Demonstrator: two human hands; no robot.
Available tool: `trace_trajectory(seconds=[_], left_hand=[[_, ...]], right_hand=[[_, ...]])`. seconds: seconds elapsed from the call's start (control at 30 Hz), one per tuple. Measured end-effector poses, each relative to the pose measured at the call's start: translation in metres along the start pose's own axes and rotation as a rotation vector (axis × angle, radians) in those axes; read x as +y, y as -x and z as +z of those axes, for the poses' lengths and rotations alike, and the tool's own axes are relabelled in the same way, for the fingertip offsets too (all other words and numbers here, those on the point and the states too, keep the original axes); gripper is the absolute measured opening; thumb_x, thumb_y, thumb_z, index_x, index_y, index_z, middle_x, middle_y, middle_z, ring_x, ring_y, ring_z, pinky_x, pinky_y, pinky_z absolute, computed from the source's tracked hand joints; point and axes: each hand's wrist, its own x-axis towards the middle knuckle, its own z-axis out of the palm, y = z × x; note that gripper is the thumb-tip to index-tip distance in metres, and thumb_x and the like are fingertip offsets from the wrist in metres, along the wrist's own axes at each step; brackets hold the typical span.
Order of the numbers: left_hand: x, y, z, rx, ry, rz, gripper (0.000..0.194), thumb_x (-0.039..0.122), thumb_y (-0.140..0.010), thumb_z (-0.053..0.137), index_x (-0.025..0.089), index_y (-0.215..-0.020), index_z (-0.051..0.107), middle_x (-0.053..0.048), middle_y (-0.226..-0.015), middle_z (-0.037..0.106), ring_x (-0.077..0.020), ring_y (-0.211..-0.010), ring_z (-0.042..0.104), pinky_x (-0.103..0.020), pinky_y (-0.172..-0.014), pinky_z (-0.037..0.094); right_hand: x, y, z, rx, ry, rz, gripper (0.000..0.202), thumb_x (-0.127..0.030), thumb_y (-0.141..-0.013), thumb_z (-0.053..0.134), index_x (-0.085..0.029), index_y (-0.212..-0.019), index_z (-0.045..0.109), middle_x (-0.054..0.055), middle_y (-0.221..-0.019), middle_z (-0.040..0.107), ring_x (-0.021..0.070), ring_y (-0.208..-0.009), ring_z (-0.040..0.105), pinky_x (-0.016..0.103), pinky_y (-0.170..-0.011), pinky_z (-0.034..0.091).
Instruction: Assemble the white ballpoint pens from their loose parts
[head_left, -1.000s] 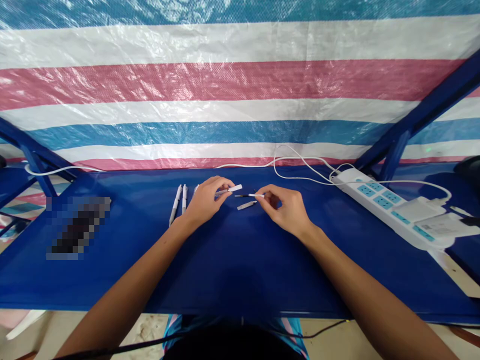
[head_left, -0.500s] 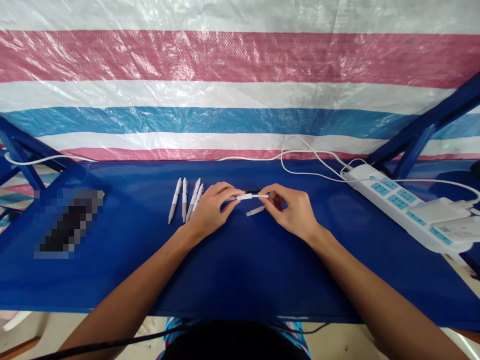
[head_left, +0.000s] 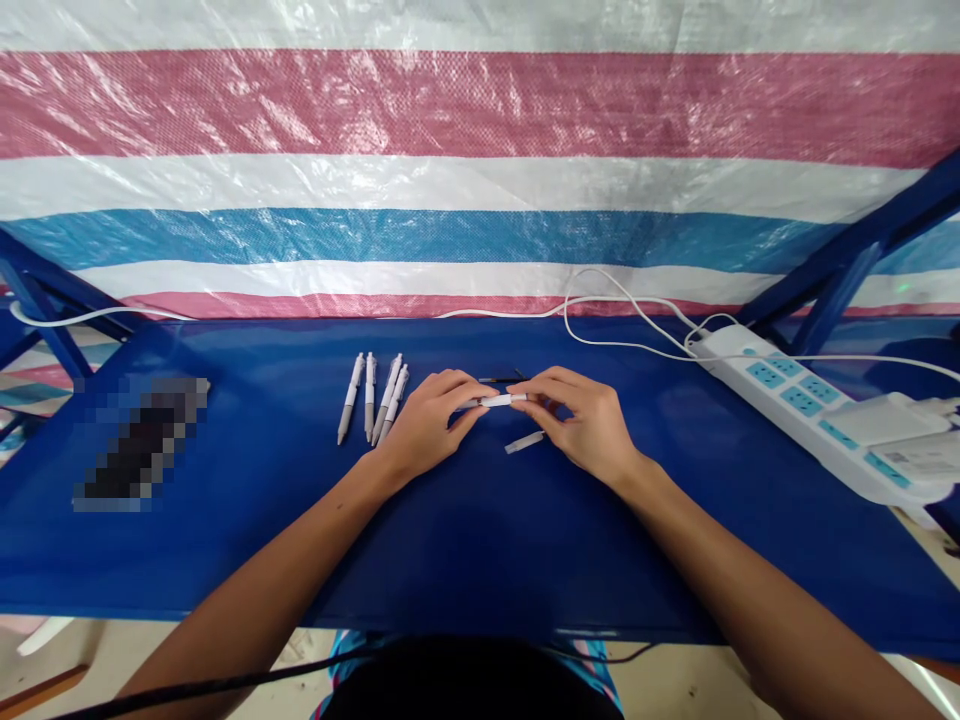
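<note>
Striped sheeting (head_left: 480, 105) spans the far edge of a blue tabletop (head_left: 480, 560). Pale floor (head_left: 675, 685) shows below its near edge.

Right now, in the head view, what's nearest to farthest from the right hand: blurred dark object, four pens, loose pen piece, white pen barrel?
1. White pen barrel: pinched by the right hand.
2. Loose pen piece: just beside that hand.
3. Four pens: further left.
4. Blurred dark object: far left.

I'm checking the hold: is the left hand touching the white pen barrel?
Touching: the head view shows the left hand pinching the left end of the white barrel.
</note>
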Motion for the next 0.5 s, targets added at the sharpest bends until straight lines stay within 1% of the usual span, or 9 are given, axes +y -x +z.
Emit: trace_trajectory(seconds=[0.13,0.23,0.27,0.33,0.37,0.4,0.47,0.5], left_hand=[[0.0,0.0,0.001,0.004,0.02,0.0,0.02,0.023,-0.104,0.054,0.019,-0.114,0.071,-0.008,-0.103,0.075,-0.0211,-0.096,0.071,-0.036,-0.089,0.056],[-0.001,0.0,0.001,0.0,0.033,-0.019,0.021,0.024,-0.104,0.054,0.019,-0.115,0.071,-0.009,-0.103,0.076,-0.0214,-0.096,0.071,-0.036,-0.09,0.056],[-0.001,0.0,0.0,-0.003,0.04,-0.028,0.021,0.024,-0.104,0.054,0.02,-0.115,0.071,-0.009,-0.104,0.076,-0.0215,-0.097,0.071,-0.036,-0.091,0.056],[-0.001,-0.001,0.0,0.0,0.059,-0.04,0.022,0.025,-0.104,0.053,0.02,-0.115,0.071,-0.009,-0.104,0.076,-0.0217,-0.097,0.071,-0.037,-0.092,0.056],[-0.001,-0.001,-0.001,0.009,0.071,-0.039,0.022,0.026,-0.104,0.053,0.019,-0.115,0.071,-0.009,-0.104,0.077,-0.0218,-0.097,0.071,-0.037,-0.091,0.057],[-0.001,-0.001,-0.001,0.02,0.08,-0.04,0.022,0.026,-0.104,0.053,0.019,-0.115,0.071,-0.009,-0.104,0.077,-0.0218,-0.097,0.071,-0.037,-0.091,0.057],[0.0,-0.001,-0.002,0.042,0.086,-0.047,0.022,0.026,-0.104,0.052,0.018,-0.114,0.07,-0.009,-0.104,0.077,-0.0214,-0.096,0.071,-0.036,-0.089,0.057],[0.001,-0.001,-0.003,0.048,0.083,-0.055,0.022,0.026,-0.104,0.052,0.018,-0.114,0.07,-0.009,-0.104,0.077,-0.0212,-0.095,0.071,-0.036,-0.089,0.057]], right_hand=[[-0.002,0.0,-0.001,-0.026,-0.026,-0.024,0.021,-0.035,-0.101,0.064,-0.022,-0.108,0.079,0.005,-0.09,0.075,0.0117,-0.058,0.06,0.026,-0.058,0.055],[-0.004,-0.002,-0.007,-0.025,-0.042,-0.025,0.025,-0.039,-0.101,0.064,-0.022,-0.114,0.077,0.005,-0.089,0.075,0.013,-0.062,0.063,0.026,-0.059,0.056],[-0.005,-0.004,-0.01,-0.018,-0.04,-0.005,0.026,-0.041,-0.1,0.064,-0.023,-0.114,0.077,0.005,-0.088,0.075,0.014,-0.065,0.064,0.027,-0.059,0.056],[-0.005,-0.007,-0.019,-0.024,-0.036,0.06,0.027,-0.045,-0.099,0.064,-0.022,-0.106,0.078,0.006,-0.087,0.075,0.0156,-0.068,0.066,0.028,-0.06,0.055],[-0.005,-0.009,-0.024,-0.059,-0.042,0.098,0.028,-0.046,-0.099,0.064,-0.021,-0.1,0.077,0.006,-0.085,0.075,0.0159,-0.067,0.065,0.028,-0.06,0.054],[-0.005,-0.01,-0.029,-0.132,-0.054,0.134,0.029,-0.047,-0.097,0.065,-0.021,-0.094,0.077,0.005,-0.08,0.073,0.0156,-0.065,0.064,0.028,-0.059,0.053],[-0.003,-0.011,-0.037,-0.361,-0.082,0.199,0.029,-0.048,-0.093,0.07,-0.021,-0.087,0.075,0.002,-0.071,0.07,0.0146,-0.06,0.061,0.027,-0.057,0.05],[-0.003,-0.011,-0.04,-0.475,-0.088,0.217,0.028,-0.049,-0.089,0.074,-0.021,-0.085,0.074,0.001,-0.069,0.068,0.0144,-0.059,0.06,0.027,-0.057,0.048]])
